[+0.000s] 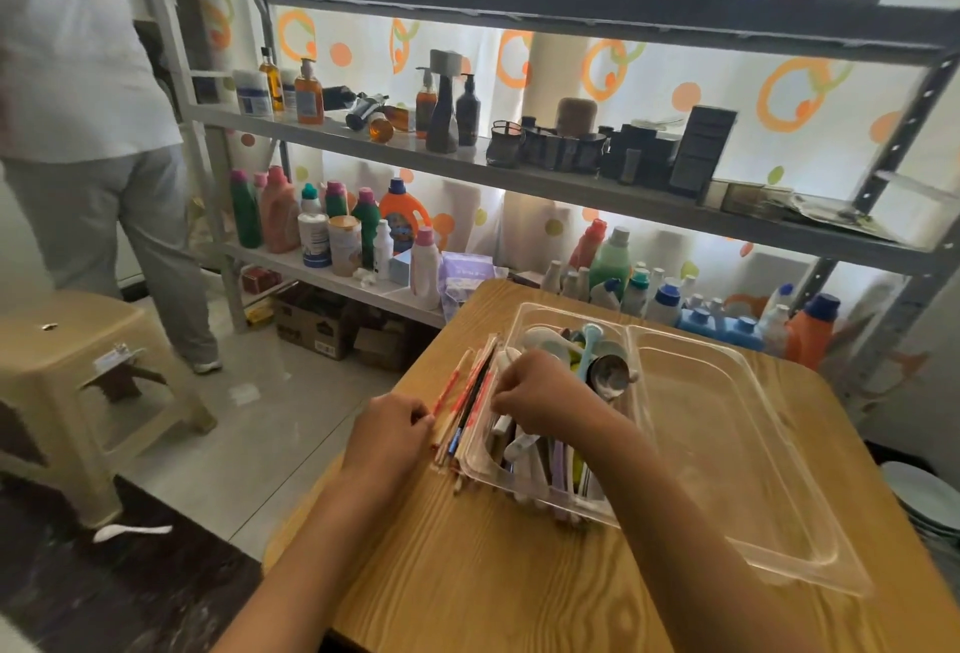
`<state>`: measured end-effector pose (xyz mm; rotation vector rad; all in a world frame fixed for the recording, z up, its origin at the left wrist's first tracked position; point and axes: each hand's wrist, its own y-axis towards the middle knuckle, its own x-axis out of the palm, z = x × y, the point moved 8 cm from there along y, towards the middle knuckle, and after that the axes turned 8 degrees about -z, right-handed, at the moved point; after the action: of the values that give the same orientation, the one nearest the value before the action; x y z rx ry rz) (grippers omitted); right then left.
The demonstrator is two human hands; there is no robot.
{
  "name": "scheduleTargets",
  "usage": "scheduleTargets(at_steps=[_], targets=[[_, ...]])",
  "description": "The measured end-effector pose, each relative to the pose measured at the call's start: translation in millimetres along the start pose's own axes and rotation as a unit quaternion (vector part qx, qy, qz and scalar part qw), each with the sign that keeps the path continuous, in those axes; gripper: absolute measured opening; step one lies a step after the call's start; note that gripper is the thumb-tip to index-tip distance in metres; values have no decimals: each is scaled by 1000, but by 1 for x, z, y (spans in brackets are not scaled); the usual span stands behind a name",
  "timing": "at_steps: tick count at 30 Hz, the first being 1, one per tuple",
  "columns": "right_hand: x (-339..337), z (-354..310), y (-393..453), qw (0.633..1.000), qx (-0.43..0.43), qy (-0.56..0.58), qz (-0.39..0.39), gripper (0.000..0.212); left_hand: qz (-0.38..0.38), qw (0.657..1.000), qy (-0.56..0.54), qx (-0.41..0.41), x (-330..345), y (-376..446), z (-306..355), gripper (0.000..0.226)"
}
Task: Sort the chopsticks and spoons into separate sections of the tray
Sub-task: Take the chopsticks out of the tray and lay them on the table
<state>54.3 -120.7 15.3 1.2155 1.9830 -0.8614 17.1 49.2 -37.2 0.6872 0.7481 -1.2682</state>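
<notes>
Left hand [390, 431]: clenched around the near ends of a bundle of chopsticks [464, 400], on the counter [467, 574] just outside the tray's left wall.
Right hand [540, 395]: curled over the left section; whether it grasped anything, I could not tell.
Spoons [597, 364]: piled beyond and under the right hand.
Tray [727, 444]: clear; its other section lay to the right of that hand.
</notes>
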Motion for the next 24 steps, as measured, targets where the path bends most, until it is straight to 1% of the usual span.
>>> scheduleTargets(at_steps=[4,6,7,8,9,11,13,15,19,22,24], targets=[[4,5,2,1000,17,-19,-12,7,-24,1000,20,1,7,0,4,29],[12,9,2,999,24,-31,-32,5,7,999,40,6,-1,-2,7,32],[15,11,1,998,29,-39,-38,3,22,999,34,12,-7,-4,10,33],[17,12,1,998,32,-47,-39,3,19,1000,7,17,-10,-6,14,33],[18,12,1,997,35,-53,-38,3,-8,999,-45,22,-8,-7,19,33],[19,11,0,997,34,-57,-34,4,-96,985,-144,20,1,-11,33,38],[19,10,-1,998,32,-55,-30,7,-163,976,-142,13,10,-13,45,37],[19,11,-2,997,34,-57,-37,7,-190,972,-134,15,15,-15,52,29],[23,15,-2,994,46,-81,-64,12,-173,971,-161,18,14,-13,53,24],[24,15,-1,990,52,-109,-69,14,-152,976,-153,18,13,-14,54,23],[26,12,-2,984,52,-149,-87,16,-148,978,-145,15,14,-15,56,23]])
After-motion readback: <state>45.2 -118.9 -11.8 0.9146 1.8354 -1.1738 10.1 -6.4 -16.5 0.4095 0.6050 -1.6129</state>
